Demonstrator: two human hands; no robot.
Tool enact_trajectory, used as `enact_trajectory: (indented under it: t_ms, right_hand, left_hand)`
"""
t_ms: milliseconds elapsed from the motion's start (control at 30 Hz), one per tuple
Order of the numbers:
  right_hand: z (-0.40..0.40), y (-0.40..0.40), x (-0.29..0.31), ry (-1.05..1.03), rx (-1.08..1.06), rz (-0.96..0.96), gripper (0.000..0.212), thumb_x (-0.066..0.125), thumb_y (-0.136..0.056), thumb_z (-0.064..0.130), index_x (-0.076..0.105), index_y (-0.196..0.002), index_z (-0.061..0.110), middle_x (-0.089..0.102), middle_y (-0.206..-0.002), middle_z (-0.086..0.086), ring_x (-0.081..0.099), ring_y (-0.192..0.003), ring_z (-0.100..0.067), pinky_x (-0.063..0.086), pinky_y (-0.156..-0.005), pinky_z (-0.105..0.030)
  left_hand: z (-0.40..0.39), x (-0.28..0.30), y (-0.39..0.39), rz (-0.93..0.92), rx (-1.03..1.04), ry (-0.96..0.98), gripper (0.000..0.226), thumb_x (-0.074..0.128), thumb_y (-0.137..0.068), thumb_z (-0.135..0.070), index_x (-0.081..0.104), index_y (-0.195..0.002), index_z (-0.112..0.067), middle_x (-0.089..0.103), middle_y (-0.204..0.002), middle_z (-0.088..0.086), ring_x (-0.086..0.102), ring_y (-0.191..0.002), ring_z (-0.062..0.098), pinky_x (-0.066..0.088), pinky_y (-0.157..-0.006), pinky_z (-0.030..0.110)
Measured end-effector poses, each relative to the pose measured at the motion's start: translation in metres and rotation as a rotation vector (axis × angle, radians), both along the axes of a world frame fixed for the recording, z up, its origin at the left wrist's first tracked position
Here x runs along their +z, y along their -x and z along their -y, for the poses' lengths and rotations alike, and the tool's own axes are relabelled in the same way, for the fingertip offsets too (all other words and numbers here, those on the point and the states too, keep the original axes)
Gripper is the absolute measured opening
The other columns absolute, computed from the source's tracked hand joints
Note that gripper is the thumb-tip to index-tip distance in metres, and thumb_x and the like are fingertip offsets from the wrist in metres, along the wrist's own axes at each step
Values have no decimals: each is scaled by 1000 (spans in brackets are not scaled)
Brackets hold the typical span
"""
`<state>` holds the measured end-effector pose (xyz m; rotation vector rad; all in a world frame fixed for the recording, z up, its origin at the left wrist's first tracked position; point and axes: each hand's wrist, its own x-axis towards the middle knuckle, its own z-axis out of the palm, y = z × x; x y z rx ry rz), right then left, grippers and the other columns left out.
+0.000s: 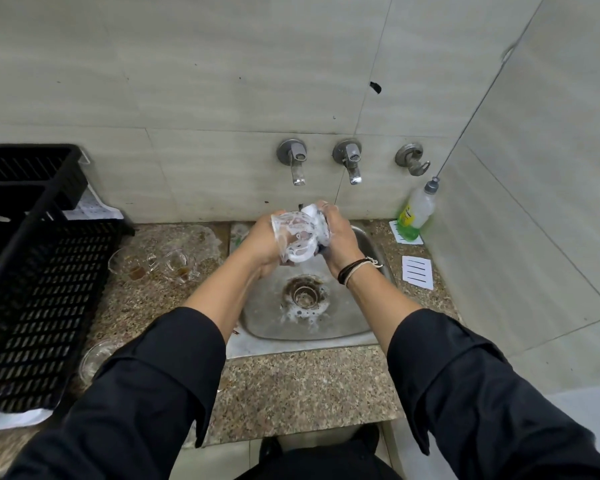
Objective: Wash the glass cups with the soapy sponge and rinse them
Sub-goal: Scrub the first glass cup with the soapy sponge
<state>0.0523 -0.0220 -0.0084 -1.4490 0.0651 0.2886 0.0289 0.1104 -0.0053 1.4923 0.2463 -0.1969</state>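
**Soapy cup over the sink**

The person stood at a small shiny metal sink [340,327] set in a speckled brown stone tabletop [302,386]. Both arms in black sleeves reached out over the sink bowl.

The left hand [262,247] was curled around a clear glass cup covered in white soap foam [290,232]. The cup was held up in the air above the sink, tipped on its side. The right hand [340,244] gripped a foamy sponge [317,221] and pressed it against the cup. The sponge was mostly hidden by foam and fingers, so its colour was hard to tell. Dark and pale bands went around the right wrist.

Down in the sink, white bubbles lay around the round metal drain [303,296].

Two more clear glass cups with handles [153,265] sat on the tabletop just to the left of the sink. Each had a little brown drink left at the bottom. Another clear glass dish [96,356] sat nearer the person, partly hidden by the left sleeve.

A big black plastic crate with slots [39,292] stood at the far left of the tabletop.

Two silver taps [297,164] stuck out of the grey tiled wall behind the sink, with a third metal fitting beside them. A clear bottle of green dish soap [417,214] stood in the corner to the right of the sink
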Motion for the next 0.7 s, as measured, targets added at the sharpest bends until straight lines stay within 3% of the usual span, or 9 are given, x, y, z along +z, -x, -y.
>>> enact_trajectory:
  t_ms: [100, 167, 233, 300, 367, 467, 600, 633, 700]
  right_hand:
    - [7, -2, 19, 86, 134, 261, 25, 50, -88, 39, 60, -69, 26, 57, -72, 6, 54, -73, -15, 43, -69, -34]
    - [8, -2, 33, 391, 269, 527, 20, 51, -92, 36, 61, -77, 26, 57, -76, 13, 52, -74, -9, 42, -69, -30]
    - [4, 8, 33, 778, 340, 789, 20, 52, -98, 36, 65, -103, 22, 63, -97, 4, 57, -91, -16, 46, -79, -35]
    - [1, 21, 18, 1012, 304, 948, 40, 44, -102, 40, 56, -129, 13, 60, -126, -7, 54, -114, -26, 44, -97, -40]
    - [-1, 27, 4, 983, 222, 880, 49, 34, -104, 42, 52, -134, 6, 57, -133, -12, 49, -125, -29, 39, -107, -43]
    - [-7, 24, 8, 895, 173, 676, 56, 27, -103, 46, 58, -124, 5, 62, -124, -13, 51, -122, -30, 41, -105, -46]
    - [-10, 53, 3, 943, 305, 795, 57, 30, -106, 43, 37, -149, 7, 41, -153, -13, 32, -145, -26, 27, -120, -37]
    - [-5, 53, 1, 915, 297, 734, 57, 33, -105, 44, 37, -148, 6, 46, -149, -14, 38, -141, -26, 32, -117, -37]
    - [1, 43, 3, 866, 239, 561, 55, 44, -100, 51, 46, -134, 7, 61, -124, -13, 57, -115, -27, 48, -95, -37]
  left_hand:
    - [1, -2, 3, -63, -27, -84, 16, 69, -92, -4, 72, -79, -14, 68, -64, 5, 60, -49, 17, 45, -45, 25]
    - [-2, -8, 4, -117, 36, -63, 11, 64, -95, -8, 74, -92, -10, 69, -70, 8, 60, -49, 18, 47, -46, 27]
    - [-5, -11, 3, -148, 142, -4, 13, 58, -98, -11, 70, -101, -7, 67, -72, 9, 56, -48, 16, 48, -50, 29]
    - [-8, -9, 5, -121, 216, 25, 19, 52, -96, -3, 64, -82, -9, 62, -64, 7, 49, -45, 14, 48, -50, 28]
    - [-7, -9, 9, -74, 189, 38, 31, 46, -96, 0, 63, -74, -12, 61, -63, 8, 46, -43, 13, 48, -48, 27]
    - [-5, -12, 16, -29, 177, -20, 19, 50, -96, -5, 69, -94, -6, 65, -77, 18, 58, -56, 19, 53, -55, 33]
    - [-13, -14, 14, 26, 268, -80, 14, 56, -95, -9, 67, -87, -8, 72, -80, 5, 66, -72, 20, 51, -55, 28]
    - [-12, -15, 16, 24, 251, -87, 11, 56, -92, -5, 66, -90, -7, 73, -85, 7, 69, -75, 22, 53, -55, 27]
    - [-9, -18, 20, 19, 209, -158, 19, 54, -89, 0, 66, -102, -6, 72, -98, 12, 72, -87, 28, 57, -55, 25]
